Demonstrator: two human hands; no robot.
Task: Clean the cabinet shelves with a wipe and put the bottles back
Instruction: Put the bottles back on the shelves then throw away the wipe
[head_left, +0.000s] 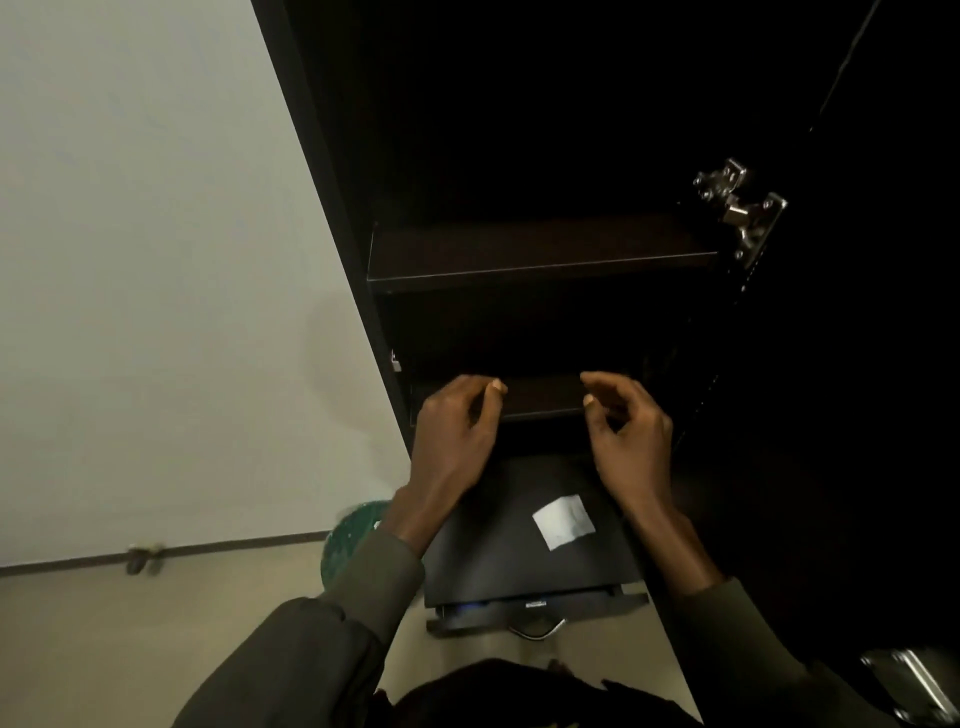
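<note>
A tall dark cabinet stands open in front of me. Its upper shelf (540, 270) is bare. My left hand (457, 426) and my right hand (628, 431) hover side by side in front of a lower shelf (540, 395), fingers loosely curled, with nothing in either. Below them a white folded wipe (563, 521) lies on a flat black surface (493, 551) that juts out from the cabinet's bottom. No bottles are in view.
A metal hinge (740, 208) sits on the cabinet's right side by the open door (857, 364). A green round object (353, 540) rests on the floor left of the cabinet, against the pale wall (156, 260). A metal handle (537, 626) shows under the black surface.
</note>
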